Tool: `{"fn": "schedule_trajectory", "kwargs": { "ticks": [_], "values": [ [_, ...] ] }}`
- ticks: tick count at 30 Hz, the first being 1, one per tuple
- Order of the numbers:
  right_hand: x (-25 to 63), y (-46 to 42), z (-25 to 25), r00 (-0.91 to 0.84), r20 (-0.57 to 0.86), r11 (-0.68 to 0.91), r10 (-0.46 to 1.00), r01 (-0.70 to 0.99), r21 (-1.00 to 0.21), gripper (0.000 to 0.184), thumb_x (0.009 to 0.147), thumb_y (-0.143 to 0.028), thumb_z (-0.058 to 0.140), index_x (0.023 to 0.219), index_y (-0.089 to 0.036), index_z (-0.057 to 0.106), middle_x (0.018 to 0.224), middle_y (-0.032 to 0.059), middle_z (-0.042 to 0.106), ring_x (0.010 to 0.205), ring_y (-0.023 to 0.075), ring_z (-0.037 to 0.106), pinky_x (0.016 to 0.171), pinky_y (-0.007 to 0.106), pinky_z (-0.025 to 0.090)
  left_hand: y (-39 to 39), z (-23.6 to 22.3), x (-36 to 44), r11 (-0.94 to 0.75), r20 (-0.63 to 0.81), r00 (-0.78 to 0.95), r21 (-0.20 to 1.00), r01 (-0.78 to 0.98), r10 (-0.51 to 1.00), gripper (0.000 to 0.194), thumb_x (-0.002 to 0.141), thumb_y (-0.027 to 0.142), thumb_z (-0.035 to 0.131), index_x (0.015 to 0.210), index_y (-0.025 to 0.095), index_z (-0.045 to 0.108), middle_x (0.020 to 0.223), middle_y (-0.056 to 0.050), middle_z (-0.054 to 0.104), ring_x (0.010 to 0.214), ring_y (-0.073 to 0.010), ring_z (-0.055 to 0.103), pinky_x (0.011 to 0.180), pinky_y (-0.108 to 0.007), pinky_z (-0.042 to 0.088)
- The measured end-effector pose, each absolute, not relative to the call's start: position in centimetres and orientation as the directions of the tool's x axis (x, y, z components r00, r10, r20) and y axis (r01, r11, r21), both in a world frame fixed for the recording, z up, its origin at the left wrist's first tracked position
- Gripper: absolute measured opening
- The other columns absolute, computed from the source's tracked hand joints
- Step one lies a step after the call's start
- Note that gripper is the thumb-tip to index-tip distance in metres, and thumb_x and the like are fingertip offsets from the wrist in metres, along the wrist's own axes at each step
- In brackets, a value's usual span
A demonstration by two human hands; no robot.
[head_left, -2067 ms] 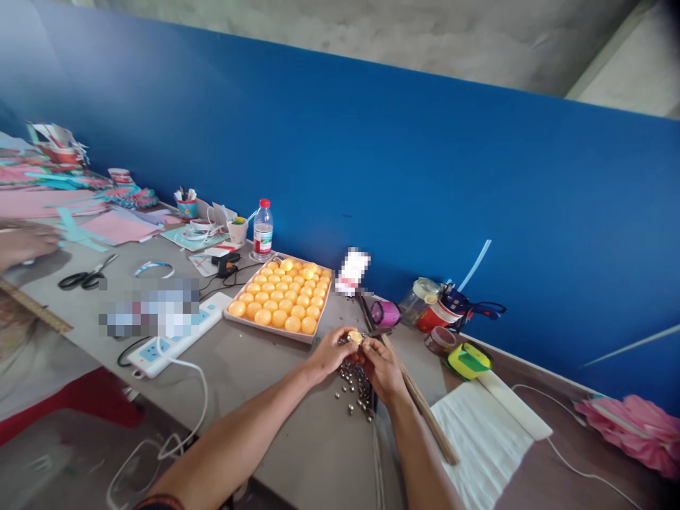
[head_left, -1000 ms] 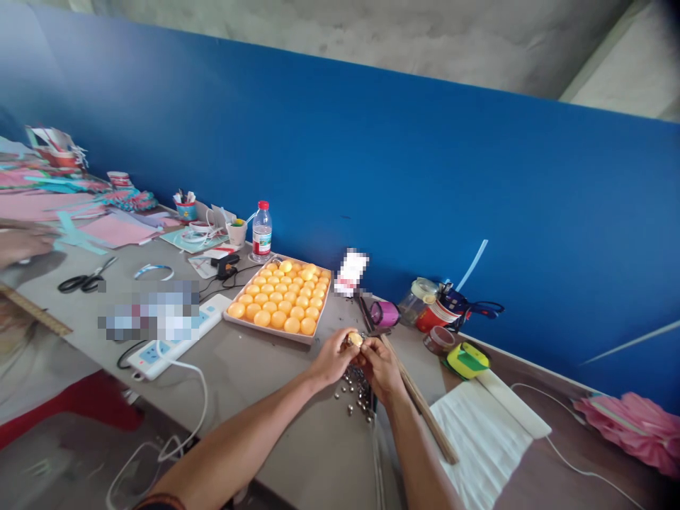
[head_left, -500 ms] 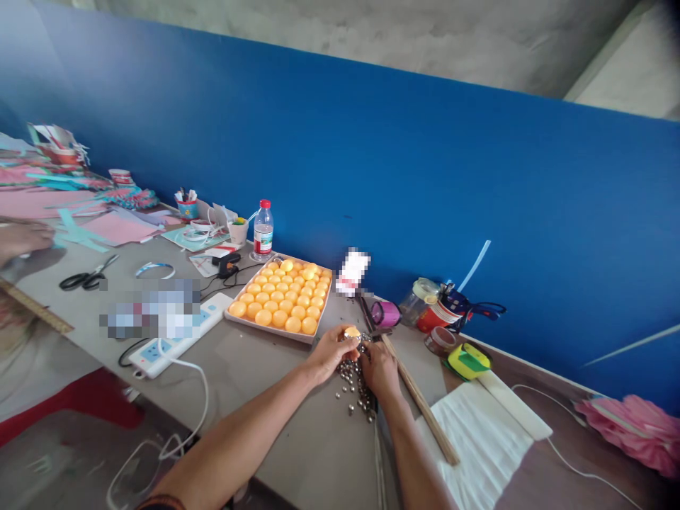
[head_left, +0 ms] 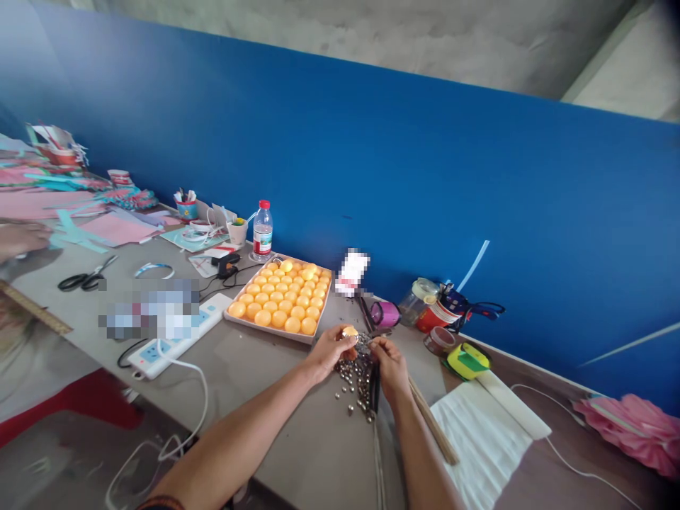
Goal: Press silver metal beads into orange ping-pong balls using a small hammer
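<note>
My left hand (head_left: pixel 330 353) is closed around an orange ball (head_left: pixel 349 331), whose top shows above the fingers. Just to its right, the fingers of my right hand (head_left: pixel 392 363) pinch together beside the ball; what they hold is too small to make out. Below and between both hands lies a loose pile of small shiny metal beads (head_left: pixel 348 372). A dark-handled tool (head_left: pixel 375 389) lies beside the pile, partly covered by my right hand. Under my right wrist runs a wooden stick (head_left: pixel 433 421), its upper end hidden.
Left of my hands stands a shallow box (head_left: pixel 276 331) filled with orange balls. Behind are a bottle (head_left: pixel 263 231), a purple container (head_left: pixel 385 314) and jars (head_left: pixel 419 301). A power strip (head_left: pixel 180 336) and scissors (head_left: pixel 88 276) lie left, near another person's hand (head_left: pixel 21 241).
My right hand has lifted off the bead pile and moved slightly right, its fingers now pinched near the ball. My left hand keeps hold of the ball in about the same place.
</note>
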State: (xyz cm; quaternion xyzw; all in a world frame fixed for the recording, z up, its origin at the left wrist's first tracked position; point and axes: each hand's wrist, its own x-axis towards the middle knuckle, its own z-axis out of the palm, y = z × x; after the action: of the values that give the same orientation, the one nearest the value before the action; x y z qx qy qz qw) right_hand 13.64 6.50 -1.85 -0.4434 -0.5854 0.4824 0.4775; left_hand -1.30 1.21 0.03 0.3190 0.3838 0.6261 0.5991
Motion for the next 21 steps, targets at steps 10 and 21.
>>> {"fn": "schedule_trajectory", "kwargs": {
  "ticks": [10,21],
  "values": [
    [13.0,5.4,-0.4,-0.322,-0.020,-0.111,0.946,-0.268,-0.957,0.024,0.062,-0.036,0.072,0.066,-0.020,0.055,0.063,-0.0023,0.060,0.044,0.0069,0.035,0.046,0.024,0.026,1.0,0.2,-1.3,0.046,-0.072,-0.028,0.842,-0.538,0.997,0.054,0.061,0.035,0.076,0.106,0.012,0.056,0.074,0.000,0.060,0.058,-0.0103,0.057,0.061,-0.025,0.044],
    [13.2,5.4,0.3,-0.325,-0.046,-0.162,0.945,-0.339,-0.927,0.025,0.060,-0.030,0.073,0.078,-0.021,0.057,0.056,-0.0058,0.052,0.043,0.0064,0.034,0.043,0.023,0.025,1.0,0.2,-1.2,0.032,-0.062,-0.041,0.856,-0.515,0.997,0.047,0.062,0.034,0.076,0.100,0.013,0.058,0.078,0.000,0.060,0.058,-0.0100,0.057,0.061,-0.025,0.045]
  ]
}}
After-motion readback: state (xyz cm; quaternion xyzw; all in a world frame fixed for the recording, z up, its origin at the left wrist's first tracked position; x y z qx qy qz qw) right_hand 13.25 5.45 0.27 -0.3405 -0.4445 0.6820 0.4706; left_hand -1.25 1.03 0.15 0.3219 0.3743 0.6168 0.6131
